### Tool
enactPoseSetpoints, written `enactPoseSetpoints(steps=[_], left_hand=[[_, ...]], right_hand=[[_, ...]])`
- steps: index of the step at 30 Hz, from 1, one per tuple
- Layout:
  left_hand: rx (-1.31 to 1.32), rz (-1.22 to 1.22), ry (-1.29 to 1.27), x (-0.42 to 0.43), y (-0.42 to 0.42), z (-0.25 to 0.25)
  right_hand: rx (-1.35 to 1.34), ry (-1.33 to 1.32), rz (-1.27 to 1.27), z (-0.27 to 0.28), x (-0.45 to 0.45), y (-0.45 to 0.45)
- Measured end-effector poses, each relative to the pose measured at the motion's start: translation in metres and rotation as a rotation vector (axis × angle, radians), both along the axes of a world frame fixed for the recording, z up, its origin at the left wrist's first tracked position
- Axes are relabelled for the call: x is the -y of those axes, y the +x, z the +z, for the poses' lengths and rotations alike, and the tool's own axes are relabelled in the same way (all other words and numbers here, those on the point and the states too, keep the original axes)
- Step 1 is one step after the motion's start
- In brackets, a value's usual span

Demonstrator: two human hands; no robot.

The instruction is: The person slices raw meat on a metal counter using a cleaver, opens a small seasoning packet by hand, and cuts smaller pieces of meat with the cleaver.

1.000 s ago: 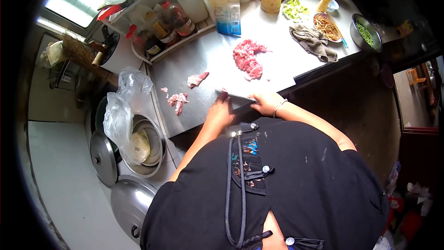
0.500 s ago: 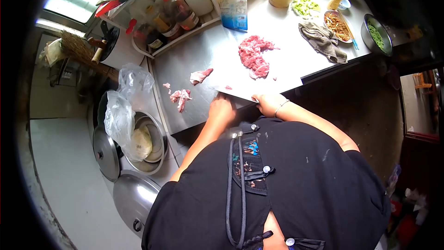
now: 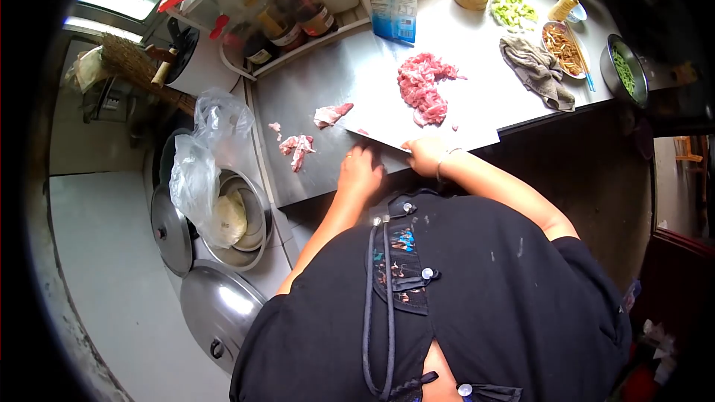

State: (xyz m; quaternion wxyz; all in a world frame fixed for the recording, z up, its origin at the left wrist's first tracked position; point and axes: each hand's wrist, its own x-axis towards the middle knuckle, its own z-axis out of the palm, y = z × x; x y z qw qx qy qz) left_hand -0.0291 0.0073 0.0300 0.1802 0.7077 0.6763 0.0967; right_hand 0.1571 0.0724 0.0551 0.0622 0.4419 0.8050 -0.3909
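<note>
A person in a loose black top (image 3: 491,298) stands at a brushed silver metal counter (image 3: 320,160), seen from above, both forearms reaching to its front edge. The left hand (image 3: 361,171) points forward with its fingers loosely bent — it has hold of nothing that shows. The right hand (image 3: 428,156) is curled at the edge of a bright white flat surface (image 3: 477,126); a thin pale edge runs from its fingertips, but I cannot tell what it grips or how tightly.

The main heap of raw pink sliced meat (image 3: 426,89) lies on the white surface, beyond the right hand. A thick pink-and-white chunk of meat (image 3: 332,115) sits to the left, with ragged fatty meat trimmings (image 3: 299,150) nearer the counter's left side.

What has just changed is small: a second ago the left fingertips were at a tiny dark-pink scrap of meat (image 3: 363,132); now there is a gap between them. That suggests the left hand is not steadying the scrap at this moment — the heap and chunk look undisturbed. A crumpled grey-brown cloth (image 3: 540,74) lies to the right of the heap.
</note>
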Motion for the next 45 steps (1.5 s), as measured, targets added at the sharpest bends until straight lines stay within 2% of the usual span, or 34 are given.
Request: enactPoseSetpoints(steps=[1,6,9,12,15,19,21,24,26,30,32,45], left_hand=[[0.030,0.070,-0.010,-0.001,-0.001,0.001],[0.087,0.050,0.082,-0.008,-0.005,-0.003],[0.070,0.031,0.080,-0.009,-0.005,-0.009],[0.053,-0.025,0.188,-0.008,-0.002,-0.013],[0.134,0.005,0.172,-0.009,-0.002,-0.018],[0.170,-0.037,0.179,-0.004,0.000,-0.018],[0.207,-0.047,0.202,-0.002,0.000,-0.018],[0.179,-0.036,0.184,0.002,0.000,-0.020],[0.070,0.021,0.149,0.006,0.000,-0.026],[0.079,0.060,0.167,0.008,0.004,-0.027],[0.093,0.023,0.313,0.007,0.006,-0.033],[0.021,-0.001,0.297,0.002,0.010,-0.036]], right_hand=[[-0.046,-0.040,-0.006,0.000,0.003,0.005],[-0.086,-0.186,-0.174,0.018,0.019,0.023],[-0.141,-0.110,-0.169,0.008,0.025,0.033],[-0.120,-0.052,-0.148,0.014,0.026,0.036],[-0.149,0.041,-0.128,0.013,0.027,0.037],[-0.144,0.041,-0.096,0.017,0.029,0.032],[-0.170,0.145,-0.050,0.013,0.032,0.030],[-0.141,0.153,-0.014,0.014,0.032,0.028],[-0.141,0.160,0.002,0.013,0.033,0.028],[-0.131,0.162,0.018,0.012,0.036,0.031],[-0.127,0.156,0.025,0.018,0.037,0.032],[-0.055,0.111,0.062,0.020,0.029,0.030]])
